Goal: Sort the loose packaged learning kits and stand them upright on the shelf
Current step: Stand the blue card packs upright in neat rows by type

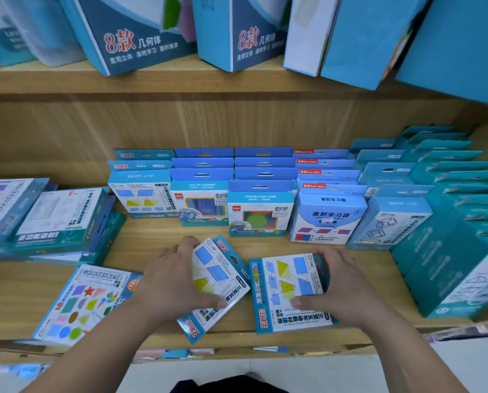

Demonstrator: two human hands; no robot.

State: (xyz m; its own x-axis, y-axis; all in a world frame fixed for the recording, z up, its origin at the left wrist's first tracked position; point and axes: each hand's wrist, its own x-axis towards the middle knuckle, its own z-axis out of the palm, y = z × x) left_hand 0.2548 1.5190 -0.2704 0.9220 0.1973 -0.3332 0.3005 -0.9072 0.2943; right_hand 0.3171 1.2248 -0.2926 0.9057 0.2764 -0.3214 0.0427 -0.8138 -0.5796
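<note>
Hands grip two flat blue-and-white cardboard kits: left hand (166, 282) on tilted kit (217, 282), right hand (342, 282) on second kit (289, 293) (lifted together, either could slip).

Big blue boxes (140, 38) leaned along the upper wooden board (152, 80). Below the shelf edge, pale floor (336, 373) showed, and a dark garment (223, 385).

Two blue-edged shape kits (218, 282) (289, 293) lie flat on the wooden shelf (152, 236).
</note>
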